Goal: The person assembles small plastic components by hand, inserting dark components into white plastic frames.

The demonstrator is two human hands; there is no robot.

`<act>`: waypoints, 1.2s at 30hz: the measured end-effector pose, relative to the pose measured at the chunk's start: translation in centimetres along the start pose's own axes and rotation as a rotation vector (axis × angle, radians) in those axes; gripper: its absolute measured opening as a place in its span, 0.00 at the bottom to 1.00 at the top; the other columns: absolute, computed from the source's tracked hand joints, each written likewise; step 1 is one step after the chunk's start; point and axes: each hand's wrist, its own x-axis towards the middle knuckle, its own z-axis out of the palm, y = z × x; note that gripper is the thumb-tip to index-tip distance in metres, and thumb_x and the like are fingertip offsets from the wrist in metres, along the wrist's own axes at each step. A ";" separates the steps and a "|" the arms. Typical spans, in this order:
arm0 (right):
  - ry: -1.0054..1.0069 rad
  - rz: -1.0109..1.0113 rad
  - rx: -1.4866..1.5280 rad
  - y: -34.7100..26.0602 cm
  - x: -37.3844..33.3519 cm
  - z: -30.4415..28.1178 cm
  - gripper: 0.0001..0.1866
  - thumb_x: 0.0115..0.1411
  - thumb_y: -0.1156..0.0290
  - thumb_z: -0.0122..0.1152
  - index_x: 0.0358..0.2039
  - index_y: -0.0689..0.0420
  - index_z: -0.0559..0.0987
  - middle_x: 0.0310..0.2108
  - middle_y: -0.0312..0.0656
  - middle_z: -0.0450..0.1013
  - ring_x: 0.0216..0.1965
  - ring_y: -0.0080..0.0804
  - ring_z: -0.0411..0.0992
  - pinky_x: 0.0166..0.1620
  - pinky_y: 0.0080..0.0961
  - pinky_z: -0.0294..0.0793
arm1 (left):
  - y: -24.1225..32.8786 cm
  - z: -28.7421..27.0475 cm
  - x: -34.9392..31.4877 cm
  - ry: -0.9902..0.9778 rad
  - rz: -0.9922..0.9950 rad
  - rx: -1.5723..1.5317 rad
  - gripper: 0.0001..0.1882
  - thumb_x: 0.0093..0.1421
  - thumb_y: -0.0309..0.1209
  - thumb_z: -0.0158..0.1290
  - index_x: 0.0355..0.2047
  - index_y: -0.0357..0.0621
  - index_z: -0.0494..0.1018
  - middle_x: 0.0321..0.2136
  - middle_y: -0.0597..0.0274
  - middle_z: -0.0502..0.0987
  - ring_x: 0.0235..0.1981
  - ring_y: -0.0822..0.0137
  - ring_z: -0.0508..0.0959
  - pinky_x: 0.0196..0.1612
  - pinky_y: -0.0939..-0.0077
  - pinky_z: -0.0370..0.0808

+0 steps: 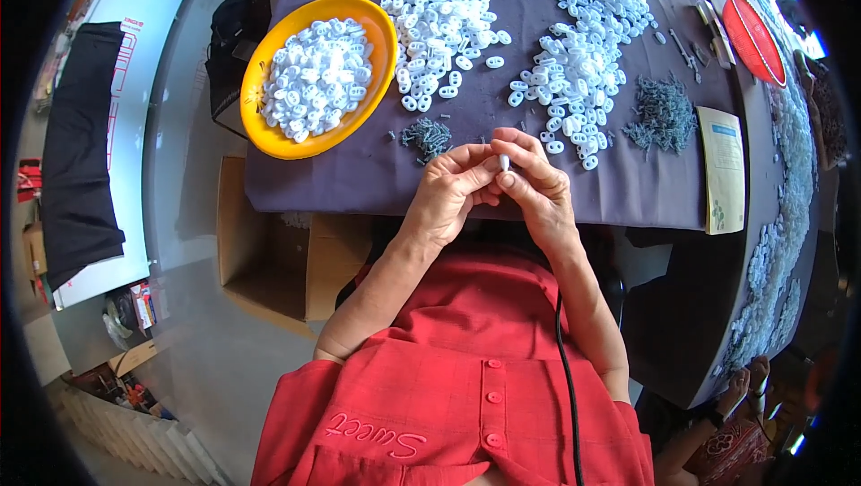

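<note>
Just over the near edge of the cloth-covered table (359, 183), a small white plastic piece (504, 163) is pinched between my two hands. My left hand (448, 188) closes on it from one side, thumb and forefinger together. From the other side my right hand (543, 188) grips it with thumb and fingers. Its far end is hidden by my fingers. A small heap of grey screws (426, 138) lies just beyond my left hand. Past my right hand spreads a long pile of white oval two-holed pieces (574, 82).
At the left, a yellow bowl (387, 42) holds many white pieces, beside another white pile (441, 29). Rightward are a larger screw heap (662, 116), a paper packet (721, 172) and a red basket (753, 38). Below stands a cardboard box (332, 266). Another person's hands (749, 383) show lower right.
</note>
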 end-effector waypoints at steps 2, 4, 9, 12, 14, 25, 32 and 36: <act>-0.013 0.071 0.102 0.0 0.0 -0.1 0.17 0.54 0.80 0.56 0.46 0.58 0.75 0.50 0.41 0.63 0.52 0.27 0.62 0.51 0.20 0.63 | 0.2 -0.2 -0.1 -0.019 0.042 0.012 0.06 0.57 0.28 0.53 0.35 0.41 0.73 0.26 0.66 0.76 0.24 0.78 0.74 0.26 0.86 0.72; -0.034 0.085 0.056 -0.1 0.0 -0.1 0.17 0.54 0.82 0.55 0.46 0.58 0.75 0.50 0.41 0.63 0.51 0.27 0.62 0.50 0.19 0.64 | 0.4 -0.4 -0.2 -0.015 0.056 0.041 0.06 0.56 0.28 0.54 0.34 0.41 0.73 0.25 0.67 0.76 0.23 0.79 0.74 0.25 0.87 0.71; 0.013 -0.020 -0.218 -0.4 0.2 0.1 0.17 0.50 0.83 0.59 0.43 0.59 0.76 0.43 0.39 0.68 0.42 0.23 0.68 0.41 0.16 0.68 | 0.8 -0.4 -0.3 0.096 0.032 0.194 0.06 0.56 0.26 0.53 0.34 0.38 0.72 0.25 0.64 0.76 0.22 0.76 0.73 0.24 0.83 0.71; 0.024 -0.163 -0.565 -0.5 0.6 0.0 0.17 0.47 0.83 0.61 0.40 0.59 0.76 0.36 0.37 0.70 0.35 0.21 0.70 0.35 0.16 0.69 | 0.8 -0.2 -0.3 0.102 0.009 0.162 0.06 0.56 0.27 0.53 0.33 0.38 0.72 0.25 0.64 0.75 0.21 0.75 0.73 0.24 0.83 0.71; 0.030 -0.244 -0.678 -0.5 0.7 0.0 0.17 0.47 0.83 0.61 0.39 0.60 0.77 0.33 0.36 0.70 0.31 0.21 0.70 0.32 0.16 0.69 | 0.9 -0.2 -0.3 0.089 0.006 0.142 0.06 0.57 0.28 0.52 0.33 0.38 0.72 0.24 0.64 0.75 0.21 0.75 0.73 0.24 0.84 0.71; 0.054 -0.136 -0.413 -0.2 0.8 -0.1 0.17 0.47 0.84 0.62 0.40 0.62 0.76 0.33 0.36 0.70 0.32 0.18 0.67 0.33 0.14 0.66 | 0.8 -0.4 0.2 0.007 0.051 0.289 0.08 0.59 0.32 0.51 0.28 0.39 0.73 0.17 0.68 0.71 0.14 0.80 0.66 0.16 0.87 0.62; 0.054 -0.143 -0.447 0.4 0.6 0.0 0.15 0.49 0.85 0.59 0.39 0.64 0.75 0.33 0.37 0.71 0.31 0.19 0.70 0.34 0.13 0.69 | -0.2 0.4 0.0 0.098 0.176 0.250 0.09 0.58 0.32 0.52 0.25 0.39 0.73 0.16 0.70 0.71 0.12 0.82 0.64 0.14 0.90 0.60; 0.067 -0.204 -0.512 0.6 0.6 0.0 0.14 0.49 0.86 0.58 0.38 0.64 0.75 0.33 0.39 0.72 0.30 0.20 0.71 0.32 0.13 0.69 | -0.1 0.3 0.0 0.072 0.162 0.196 0.08 0.58 0.31 0.51 0.27 0.38 0.73 0.18 0.66 0.73 0.14 0.80 0.67 0.16 0.86 0.65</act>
